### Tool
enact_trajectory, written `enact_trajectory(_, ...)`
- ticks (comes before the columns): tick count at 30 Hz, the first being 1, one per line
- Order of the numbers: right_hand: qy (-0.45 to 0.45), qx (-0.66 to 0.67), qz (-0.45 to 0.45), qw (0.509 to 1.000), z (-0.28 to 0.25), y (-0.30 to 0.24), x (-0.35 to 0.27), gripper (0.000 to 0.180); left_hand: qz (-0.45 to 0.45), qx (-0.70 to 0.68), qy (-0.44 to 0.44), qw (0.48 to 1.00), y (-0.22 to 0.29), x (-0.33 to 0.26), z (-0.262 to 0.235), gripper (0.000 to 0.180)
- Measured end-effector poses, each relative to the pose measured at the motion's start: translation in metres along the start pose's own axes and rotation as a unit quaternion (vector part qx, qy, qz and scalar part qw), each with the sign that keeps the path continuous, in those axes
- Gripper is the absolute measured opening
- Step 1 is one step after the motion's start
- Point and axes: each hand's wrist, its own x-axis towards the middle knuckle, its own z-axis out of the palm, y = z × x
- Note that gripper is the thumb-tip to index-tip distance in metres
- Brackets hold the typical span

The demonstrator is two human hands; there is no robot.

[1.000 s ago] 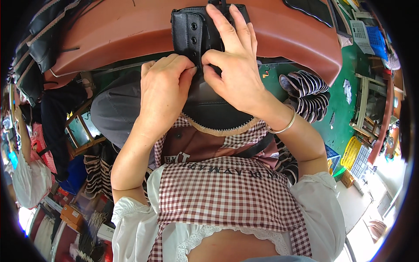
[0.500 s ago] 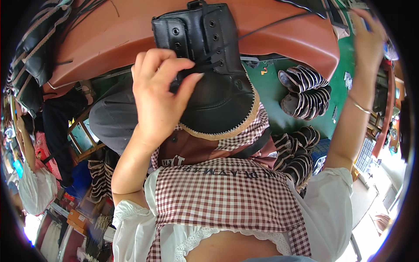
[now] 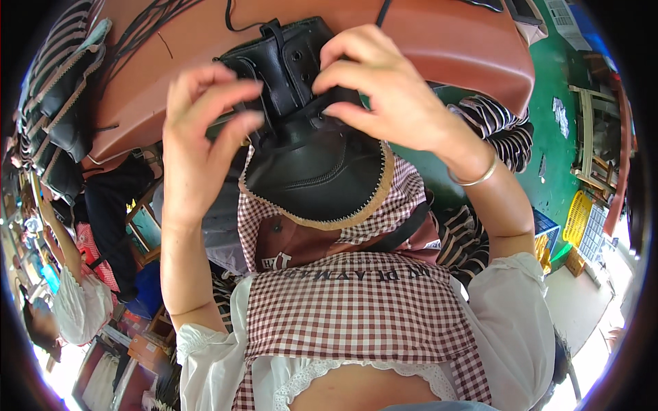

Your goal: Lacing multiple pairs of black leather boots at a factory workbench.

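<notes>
A black leather ankle boot upper with a tan stitched rim lies toe toward me, over my lap and the brown padded surface's edge. At the left side of its lacing opening is my left hand, fingers curved and thumb apart, slightly blurred. My right hand reaches over the right eyelet flap, thumb and forefinger apart by its edge. Both hands look open. A black lace loops behind the shaft. The lower eyelets are partly hidden by my fingers.
The brown padded surface spans the far side. More black uppers hang in a stack at left. Striped stacks of shoe parts lie below right, beside a yellow basket. Another person's white sleeve shows at far left.
My right hand has come in from the far right to the boot. My left hand has shifted left, off the lacing. The boot has tilted and moved slightly left and nearer.
</notes>
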Motion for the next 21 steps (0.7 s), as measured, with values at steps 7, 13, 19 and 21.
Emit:
enact_trajectory(7, -0.016, 0.055, -0.021, 0.998, 0.001, -0.008, 0.012, 0.014, 0.099, 0.091, -0.162, 0.978, 0.002, 0.084, -0.016, 0.01)
enact_trajectory(13, 0.064, -0.03, 0.057, 0.996, -0.079, 0.009, -0.011, 0.008, 0.199, -0.101, -0.092, 0.97, -0.015, 0.025, -0.066, 0.008)
enact_trajectory(19, 0.043, 0.027, 0.165, 0.985, -0.088, 0.018, -0.04, 0.005, -0.133, -0.066, -0.124, 0.981, -0.067, -0.043, -0.066, 0.007)
enact_trajectory(21, -0.023, 0.003, 0.219, 0.975, -0.086, 0.004, -0.032, 0.004, -0.189, -0.1, -0.086, 0.973, -0.079, -0.052, -0.066, 0.006)
